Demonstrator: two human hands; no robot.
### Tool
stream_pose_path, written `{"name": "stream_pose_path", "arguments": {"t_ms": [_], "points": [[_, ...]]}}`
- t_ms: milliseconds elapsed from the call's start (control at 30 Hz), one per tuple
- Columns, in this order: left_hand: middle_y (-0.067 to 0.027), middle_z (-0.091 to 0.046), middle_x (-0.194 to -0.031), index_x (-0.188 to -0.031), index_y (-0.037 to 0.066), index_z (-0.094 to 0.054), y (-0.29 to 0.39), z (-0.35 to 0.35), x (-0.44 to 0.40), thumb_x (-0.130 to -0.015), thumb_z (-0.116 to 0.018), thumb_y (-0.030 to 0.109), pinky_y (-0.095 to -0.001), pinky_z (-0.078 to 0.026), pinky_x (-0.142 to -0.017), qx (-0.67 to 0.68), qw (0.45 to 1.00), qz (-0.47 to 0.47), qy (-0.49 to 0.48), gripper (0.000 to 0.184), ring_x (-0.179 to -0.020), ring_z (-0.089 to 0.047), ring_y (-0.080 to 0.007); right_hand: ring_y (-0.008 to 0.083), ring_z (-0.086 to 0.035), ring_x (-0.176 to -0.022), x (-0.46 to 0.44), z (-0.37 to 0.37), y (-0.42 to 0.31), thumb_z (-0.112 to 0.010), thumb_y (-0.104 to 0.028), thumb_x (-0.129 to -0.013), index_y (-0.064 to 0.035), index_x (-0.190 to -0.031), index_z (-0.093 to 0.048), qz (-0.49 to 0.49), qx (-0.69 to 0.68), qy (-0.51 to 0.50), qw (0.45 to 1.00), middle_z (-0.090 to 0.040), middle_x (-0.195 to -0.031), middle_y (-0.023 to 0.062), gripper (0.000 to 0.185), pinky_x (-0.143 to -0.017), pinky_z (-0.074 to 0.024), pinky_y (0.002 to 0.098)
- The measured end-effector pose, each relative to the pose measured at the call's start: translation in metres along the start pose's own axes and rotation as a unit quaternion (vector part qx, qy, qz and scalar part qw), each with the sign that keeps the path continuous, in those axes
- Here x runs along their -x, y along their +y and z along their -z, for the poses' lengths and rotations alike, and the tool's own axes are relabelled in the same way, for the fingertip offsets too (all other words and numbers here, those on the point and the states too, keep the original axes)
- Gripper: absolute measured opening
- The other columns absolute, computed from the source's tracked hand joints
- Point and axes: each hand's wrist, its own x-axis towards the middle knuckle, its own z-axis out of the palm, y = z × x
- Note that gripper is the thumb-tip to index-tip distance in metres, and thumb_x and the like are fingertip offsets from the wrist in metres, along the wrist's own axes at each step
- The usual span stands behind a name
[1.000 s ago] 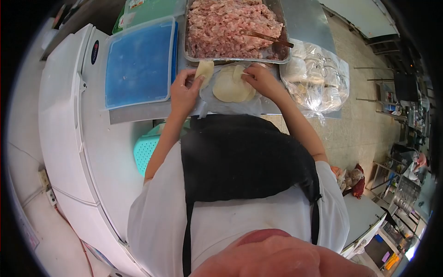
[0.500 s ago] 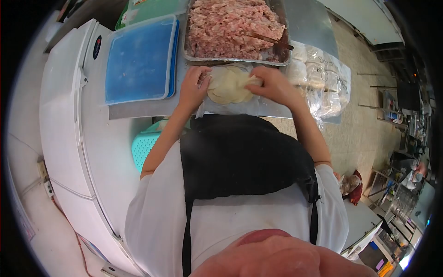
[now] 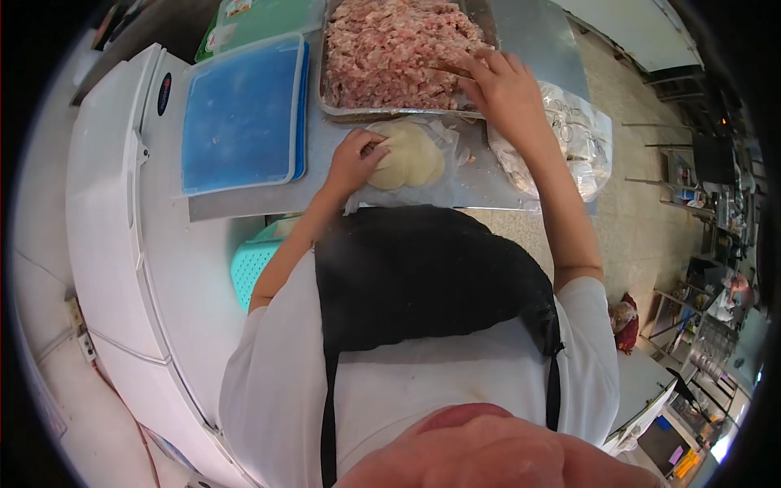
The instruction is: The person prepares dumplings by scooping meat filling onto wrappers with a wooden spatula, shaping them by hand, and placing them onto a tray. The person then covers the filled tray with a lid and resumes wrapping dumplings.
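Note:
A stack of pale round dough wrappers (image 3: 411, 159) lies on clear plastic near the table's front edge. My left hand (image 3: 355, 163) is at the stack's left side, fingers curled and closed on the wrapper edges. Beyond it, a metal tray (image 3: 382, 111) is heaped with raw minced meat (image 3: 399, 53). My right hand (image 3: 508, 93) reaches over the tray's right front corner, its fingers closed around the end of a thin brown stick (image 3: 446, 67). The stick's other end rests in the meat; my fingers hide its handle.
Blue lidded containers (image 3: 240, 118) stand left of the tray, with a green-lidded one (image 3: 264, 28) behind. Bagged pale packages (image 3: 573, 146) sit to the right. A turquoise basket (image 3: 248, 264) is below the table's left front, beside a white refrigerator (image 3: 106, 211).
My right hand has left the wrappers and moved up and right to the stick in the meat. My left hand stays at the stack. The view has shifted slightly.

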Motion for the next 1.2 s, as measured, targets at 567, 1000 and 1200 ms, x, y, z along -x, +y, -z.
{"name": "stream_pose_path", "arguments": {"t_ms": [567, 1000, 1200], "points": [[-0.0077, -0.064, -0.099, -0.102, 0.003, -0.064, 0.005, 0.015, -0.009, -0.086, -0.066, 0.012, -0.0332, -0.05, -0.079, 0.004, 0.999, -0.037, -0.026, 0.019, -0.088, -0.063, -0.0245, 0.0363, -0.062, -0.084, 0.002, 0.061, 0.043, -0.058, -0.025, -0.092, -0.0019, -0.107, -0.066, -0.13, -0.061, -0.242, 0.96, -0.064, -0.095, 0.0183, 0.029, -0.074, -0.0481, 0.0407], [-0.0105, -0.059, -0.122, -0.131, 0.001, -0.046, 0.098, -0.041, -0.021, -0.099, -0.047, 0.013, -0.0406, -0.052, -0.094, 0.611, 0.764, 0.202, -0.05, 0.034, -0.114, -0.059, -0.0224, 0.0089, -0.049, -0.068, 0.06, -0.007, -0.011, -0.066, -0.027, -0.09, -0.0061, -0.106, -0.067, -0.283, -0.547, -0.139, 0.776, -0.058, -0.08, 0.0, 0.026, -0.062, -0.041, 0.0247], [-0.0103, -0.063, -0.113, -0.13, 0.002, -0.049, 0.115, -0.068, -0.017, -0.097, -0.053, 0.009, -0.0362, -0.051, -0.093, 0.45, 0.869, 0.136, -0.152, 0.034, -0.106, -0.062, -0.0213, 0.013, -0.05, -0.066, 0.097, 0.028, 0.032, -0.067, -0.023, -0.087, -0.0013, -0.095, -0.063, -0.306, -0.459, -0.164, 0.818, -0.055, -0.072, 0.006, 0.024, -0.061, -0.042, 0.0291]]}}
